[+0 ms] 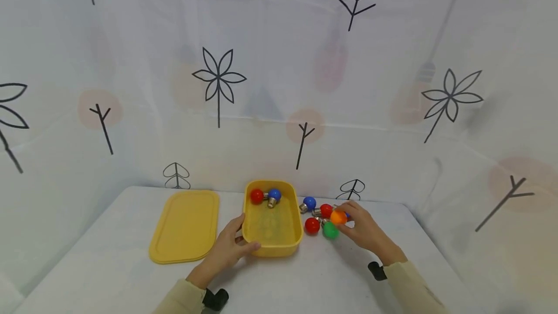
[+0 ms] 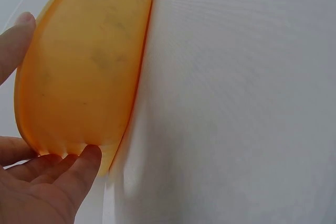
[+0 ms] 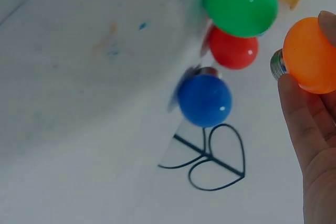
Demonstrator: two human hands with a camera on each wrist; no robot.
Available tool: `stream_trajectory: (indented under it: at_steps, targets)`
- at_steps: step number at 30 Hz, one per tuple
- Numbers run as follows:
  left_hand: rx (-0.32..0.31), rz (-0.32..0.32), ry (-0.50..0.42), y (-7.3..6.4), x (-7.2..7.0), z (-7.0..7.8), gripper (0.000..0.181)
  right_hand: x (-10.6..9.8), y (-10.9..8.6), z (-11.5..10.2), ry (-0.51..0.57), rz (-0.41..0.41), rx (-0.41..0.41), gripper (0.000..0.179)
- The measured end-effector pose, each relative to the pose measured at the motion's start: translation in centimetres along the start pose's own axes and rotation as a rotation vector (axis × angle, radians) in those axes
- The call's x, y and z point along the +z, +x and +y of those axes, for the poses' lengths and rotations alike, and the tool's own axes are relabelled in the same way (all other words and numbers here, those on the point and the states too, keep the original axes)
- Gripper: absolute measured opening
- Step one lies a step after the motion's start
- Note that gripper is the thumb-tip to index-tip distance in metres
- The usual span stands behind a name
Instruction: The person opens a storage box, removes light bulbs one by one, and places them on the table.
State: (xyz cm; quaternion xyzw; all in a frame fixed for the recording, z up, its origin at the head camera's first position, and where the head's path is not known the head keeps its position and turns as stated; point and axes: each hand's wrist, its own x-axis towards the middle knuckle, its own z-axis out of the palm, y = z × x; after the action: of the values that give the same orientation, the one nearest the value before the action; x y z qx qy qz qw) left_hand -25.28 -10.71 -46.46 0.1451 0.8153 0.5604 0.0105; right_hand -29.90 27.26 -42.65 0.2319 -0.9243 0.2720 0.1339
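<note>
My right hand [image 1: 365,229] pinches an orange light bulb [image 1: 338,217], its metal screw base showing in the right wrist view. The bulb is held above a group of bulbs to the right of a yellow plastic box [image 1: 272,251]. In that group are a green bulb [image 1: 330,230], a red bulb [image 1: 312,226], another red one [image 1: 326,210] and a blue bulb [image 1: 309,203]. A further blue bulb [image 3: 205,100] is mostly hidden by my hand in the head view. My left hand [image 1: 228,246] holds the box's near left corner, thumb at the front rim, fingers along the side.
Inside the box, near its far end, lie a red bulb [image 1: 256,196] and a blue bulb [image 1: 274,195]. A flat yellow lid [image 1: 185,227] lies left of the box on the white table [image 1: 314,285]. Behind the table hangs a patterned cloth [image 1: 270,149].
</note>
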Motion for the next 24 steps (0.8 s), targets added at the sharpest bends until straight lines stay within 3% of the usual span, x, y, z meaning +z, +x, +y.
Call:
stream_trajectory:
  at_steps: [9, 16, 24]
  targets:
    - [-0.008, -0.007, -0.040, -0.2, 0.2, -0.1, 0.100, 0.4, -1.4, 1.8, 0.026, -0.030, 0.098, 0.036]
    - [-0.016, 0.003, -0.006, 0.0, 0.0, 0.1, 0.100, 0.9, -1.5, 2.7, 0.017, -0.037, 0.129, 0.036]
    - [-0.001, 0.013, 0.005, 0.0, 0.0, -0.1, 0.097, 1.3, -1.2, 2.7, 0.003, -0.097, 0.205, 0.033]
